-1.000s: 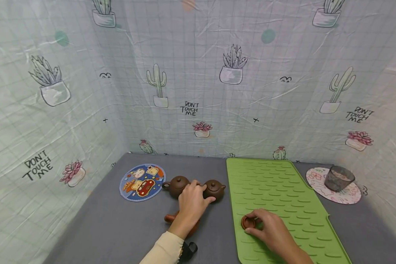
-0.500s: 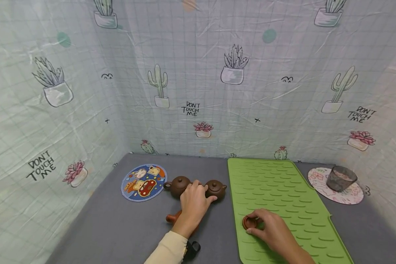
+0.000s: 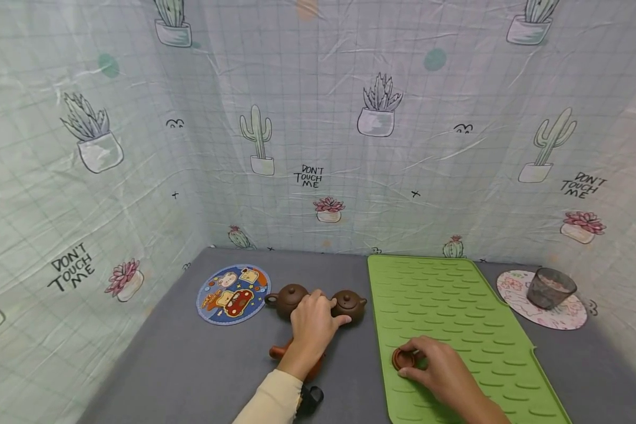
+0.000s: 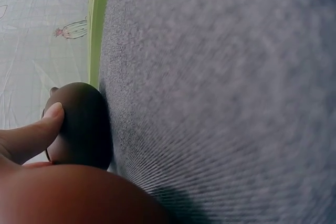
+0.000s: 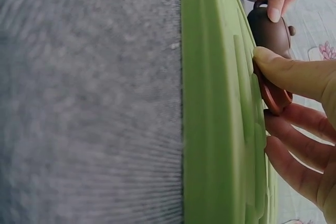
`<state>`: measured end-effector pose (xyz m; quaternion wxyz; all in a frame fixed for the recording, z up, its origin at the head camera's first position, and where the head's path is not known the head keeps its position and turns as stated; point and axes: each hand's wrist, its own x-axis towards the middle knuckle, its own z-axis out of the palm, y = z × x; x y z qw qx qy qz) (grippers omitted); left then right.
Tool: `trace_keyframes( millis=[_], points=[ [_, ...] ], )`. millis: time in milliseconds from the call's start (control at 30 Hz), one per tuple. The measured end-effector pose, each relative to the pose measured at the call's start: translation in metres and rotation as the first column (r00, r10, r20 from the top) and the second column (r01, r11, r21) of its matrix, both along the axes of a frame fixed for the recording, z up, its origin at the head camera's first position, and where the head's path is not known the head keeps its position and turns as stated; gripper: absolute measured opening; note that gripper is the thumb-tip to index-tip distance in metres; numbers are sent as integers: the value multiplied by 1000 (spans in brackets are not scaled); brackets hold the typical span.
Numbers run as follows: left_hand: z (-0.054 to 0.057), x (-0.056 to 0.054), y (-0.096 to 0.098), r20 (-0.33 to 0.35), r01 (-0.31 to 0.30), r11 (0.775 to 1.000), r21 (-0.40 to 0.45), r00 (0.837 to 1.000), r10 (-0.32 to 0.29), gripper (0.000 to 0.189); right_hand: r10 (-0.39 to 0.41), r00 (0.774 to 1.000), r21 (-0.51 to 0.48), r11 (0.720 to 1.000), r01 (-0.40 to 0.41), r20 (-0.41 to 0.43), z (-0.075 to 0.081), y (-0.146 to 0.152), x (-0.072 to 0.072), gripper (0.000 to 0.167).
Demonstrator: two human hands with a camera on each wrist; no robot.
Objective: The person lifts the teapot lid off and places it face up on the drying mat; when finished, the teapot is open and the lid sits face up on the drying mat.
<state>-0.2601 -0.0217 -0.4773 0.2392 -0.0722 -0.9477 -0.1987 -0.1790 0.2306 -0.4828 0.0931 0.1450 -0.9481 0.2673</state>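
My left hand (image 3: 314,324) reaches over two dark brown teapots. Its thumb lies against the side of the right teapot (image 3: 348,306), with the fingers by its handle; they are partly hidden. The left teapot (image 3: 290,300) stands close beside those fingers. My right hand (image 3: 441,365) pinches a small reddish-brown clay cup (image 3: 403,359) between thumb and fingers on the green mat (image 3: 429,294). In the right wrist view the cup (image 5: 274,95) sits low on the mat's ridges. Under my left forearm lies a reddish-brown clay piece with a stubby handle (image 3: 278,352), mostly covered.
A round blue cartoon mat (image 3: 233,294) lies at the left. At the right, a dark translucent cup (image 3: 551,288) stands on a pale patterned round mat (image 3: 514,282). Something black (image 3: 311,400) shows beside my left sleeve. A cactus-printed curtain (image 3: 318,118) surrounds the grey table (image 3: 191,371).
The head view has shifted slightly, so everything appears a little farther right. Both hands keep the same hold and place relative to the teapots and cup.
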Motion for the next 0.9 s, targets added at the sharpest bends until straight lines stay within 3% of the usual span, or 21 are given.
trace_keyframes(
  millis=[500, 900],
  points=[
    [4, -5, 3, 11, 20, 1000, -12, 1000, -20, 44, -7, 999, 71, 997, 10, -40, 7, 5, -1, 32],
    [-1, -4, -1, 13, 8, 1000, -27, 1000, -7, 44, 2, 1000, 229, 973, 3, -21, 16, -1, -2, 40]
  ],
)
